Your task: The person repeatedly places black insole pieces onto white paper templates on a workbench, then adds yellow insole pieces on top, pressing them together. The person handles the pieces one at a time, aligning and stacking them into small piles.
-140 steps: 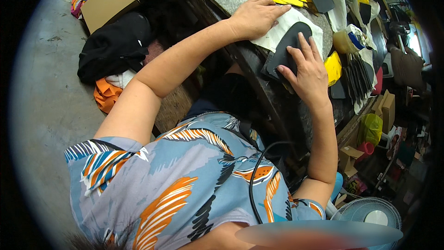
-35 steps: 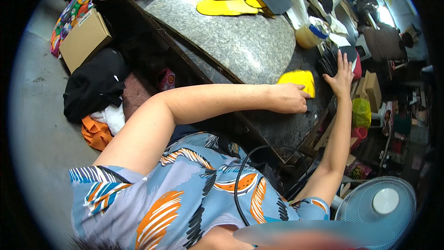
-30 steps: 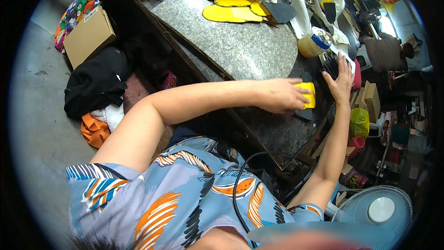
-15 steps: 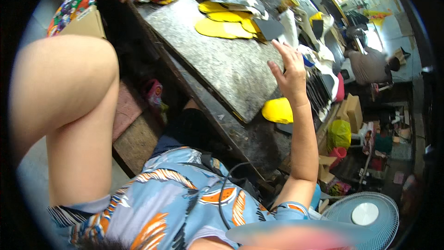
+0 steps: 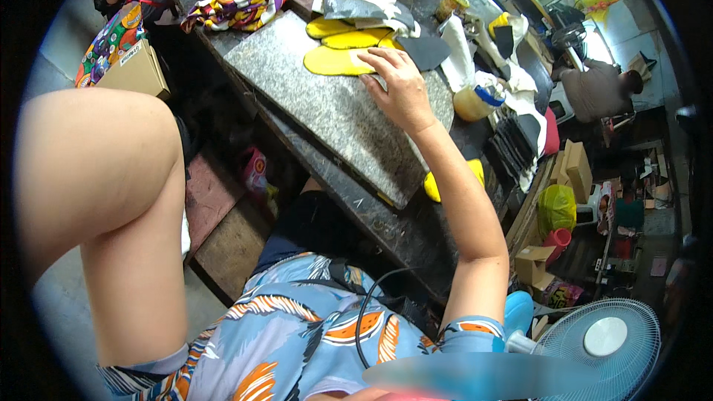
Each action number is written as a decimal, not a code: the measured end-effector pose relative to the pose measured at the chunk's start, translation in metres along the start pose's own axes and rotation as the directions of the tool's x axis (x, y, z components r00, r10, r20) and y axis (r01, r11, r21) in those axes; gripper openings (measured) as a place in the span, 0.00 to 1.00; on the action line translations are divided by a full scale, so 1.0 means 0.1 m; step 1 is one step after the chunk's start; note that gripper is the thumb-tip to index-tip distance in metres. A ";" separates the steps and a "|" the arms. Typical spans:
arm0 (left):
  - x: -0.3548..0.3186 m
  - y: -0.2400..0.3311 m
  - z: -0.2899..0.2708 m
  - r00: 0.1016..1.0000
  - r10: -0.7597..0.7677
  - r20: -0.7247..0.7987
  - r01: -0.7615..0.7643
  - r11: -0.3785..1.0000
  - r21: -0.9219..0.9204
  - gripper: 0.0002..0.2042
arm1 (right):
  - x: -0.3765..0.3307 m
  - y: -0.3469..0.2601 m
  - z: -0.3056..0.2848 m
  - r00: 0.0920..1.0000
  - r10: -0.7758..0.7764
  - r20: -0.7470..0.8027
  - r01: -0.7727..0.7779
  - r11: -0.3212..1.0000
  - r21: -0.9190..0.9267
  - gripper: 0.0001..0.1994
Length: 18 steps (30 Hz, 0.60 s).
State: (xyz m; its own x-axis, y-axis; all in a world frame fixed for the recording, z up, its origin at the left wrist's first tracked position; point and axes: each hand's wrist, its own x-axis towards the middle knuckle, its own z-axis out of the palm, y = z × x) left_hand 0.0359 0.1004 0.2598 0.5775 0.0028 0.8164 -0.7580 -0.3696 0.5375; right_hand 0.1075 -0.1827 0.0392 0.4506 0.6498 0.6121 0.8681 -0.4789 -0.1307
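Right hand [image 5: 401, 93] open, fingertips on nearest yellow insole [image 5: 334, 62] on granite slab [image 5: 334, 115]; left hand out of view. Slide insole flat, don't curl.

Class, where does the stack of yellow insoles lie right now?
In the head view, the yellow insoles lie at the far end of the grey stone slab, just left of the right hand.

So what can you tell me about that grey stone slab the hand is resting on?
The stone slab is a flat, speckled grey rectangle, granite by its look, lying on the dark workbench. The right hand rests open on its far end, fingertips by the yellow insole pieces stacked there. Another yellow piece shows past its near right edge.
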 end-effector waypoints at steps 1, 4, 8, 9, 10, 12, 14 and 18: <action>0.03 -0.07 0.02 1.000 -0.019 -0.004 0.019 1.000 0.023 0.10 | 0.10 0.05 0.01 1.000 -0.001 -0.018 0.001 1.000 -0.010 0.16; -0.03 -0.27 0.05 0.995 -0.102 0.001 0.102 0.992 0.073 0.10 | 0.36 0.22 0.08 0.994 0.095 -0.052 -0.097 0.994 -0.047 0.20; -0.06 -0.61 0.14 0.976 -0.219 -0.009 0.218 0.967 0.130 0.10 | 0.64 0.49 0.36 0.982 0.162 -0.100 -0.179 0.964 -0.196 0.26; -0.07 -0.71 0.15 0.969 -0.245 -0.011 0.244 0.959 0.142 0.10 | 0.69 0.54 0.44 0.980 0.152 -0.127 -0.176 0.963 -0.206 0.27; -0.10 -0.81 0.19 0.960 -0.279 -0.018 0.278 0.949 0.149 0.10 | 0.75 0.57 0.51 0.979 0.175 -0.106 -0.192 0.963 -0.189 0.29; -0.19 -1.00 0.24 0.934 -0.355 -0.031 0.356 0.924 0.144 0.11 | 0.73 0.53 0.63 0.966 0.258 -0.019 -0.255 0.939 -0.230 0.27; -0.24 -1.15 0.27 0.925 -0.376 -0.060 0.381 0.914 0.139 0.11 | 0.82 0.41 0.69 0.983 0.001 -0.186 -0.051 0.962 -0.268 0.27; -0.33 -1.35 0.30 0.886 -0.446 -0.127 0.460 0.881 0.111 0.11 | 0.41 -0.02 0.55 0.985 -0.139 -0.098 0.128 0.985 -0.118 0.30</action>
State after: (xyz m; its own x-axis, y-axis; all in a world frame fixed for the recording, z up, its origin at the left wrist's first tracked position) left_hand 0.1288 0.1220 0.1541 0.8116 0.2850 0.5100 -0.3688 -0.4271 0.8256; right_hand 0.1361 -0.1223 0.0218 0.3026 0.6492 0.6978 0.8879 -0.4581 0.0411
